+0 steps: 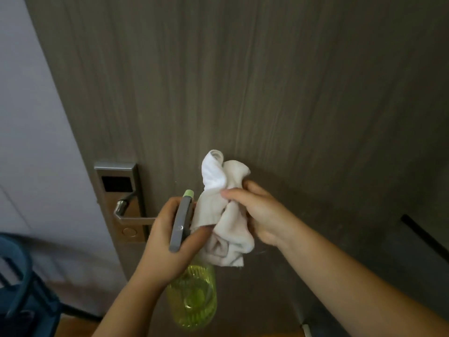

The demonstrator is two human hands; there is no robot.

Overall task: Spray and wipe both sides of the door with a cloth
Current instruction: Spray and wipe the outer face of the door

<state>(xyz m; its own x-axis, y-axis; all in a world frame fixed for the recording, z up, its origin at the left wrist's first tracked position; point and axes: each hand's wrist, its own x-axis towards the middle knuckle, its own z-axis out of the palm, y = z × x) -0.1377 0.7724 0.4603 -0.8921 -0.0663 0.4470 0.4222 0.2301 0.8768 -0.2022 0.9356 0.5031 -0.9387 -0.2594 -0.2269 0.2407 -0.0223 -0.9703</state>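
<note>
Left hand is gripping the spray bottle by its grey trigger head at lower centre, nozzle aiming up at the door. Right hand is pinching the bunched white cloth just right of it, likely keeping it ready for wiping. Lock handle is sitting left of both hands. No wet patch visible.

Pale grey-white wall occupying the left side, evenly lit. Dark blue frame of a cart or chair, blurred, at lower left, standing against the wall. Strip of orange-brown wooden floor along the bottom edge beneath it.
</note>
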